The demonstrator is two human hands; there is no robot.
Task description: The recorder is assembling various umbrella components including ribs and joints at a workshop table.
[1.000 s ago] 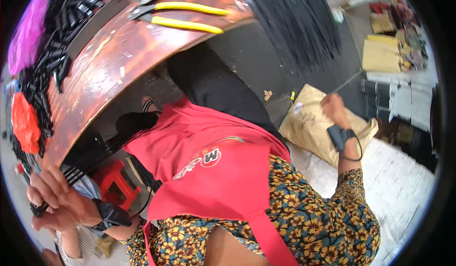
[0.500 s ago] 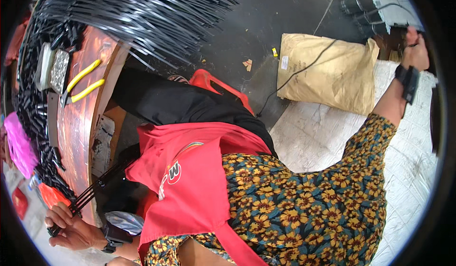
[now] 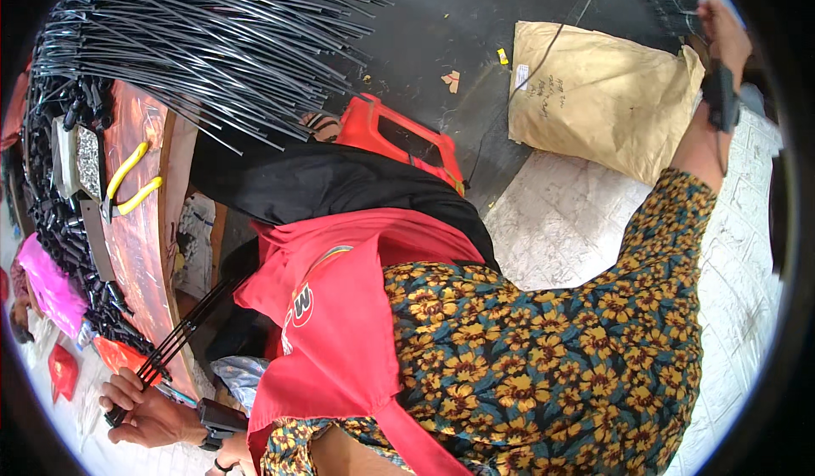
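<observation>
At the lower left, my left hand point(image 3: 148, 412) is closed round a few thin black rods point(image 3: 191, 323), which slant up toward my apron. My right hand point(image 3: 727, 34) is stretched far out at the upper right, past a brown paper package. Its fingers look curled and are smeared by motion; what they may hold is hidden. Across the bench point(image 3: 140, 238) on my left lie a large bundle of long black rods point(image 3: 212, 43), many small black pieces point(image 3: 72, 230), yellow-handled pliers point(image 3: 127, 179) and a box of small silvery parts point(image 3: 87, 163).
The brown paper package point(image 3: 603, 94) rests on the floor at the right, with a dark cable point(image 3: 535, 73) across it. A red plastic stool-like frame point(image 3: 399, 140) stands beyond my black-clad leg. Pink fluffy material point(image 3: 51, 281) and an orange-red bag point(image 3: 127, 357) are by the bench.
My right arm has reached farther up. My left hand keeps its hold on the rods. The whole view has shifted slightly, and the package shows higher in it.
</observation>
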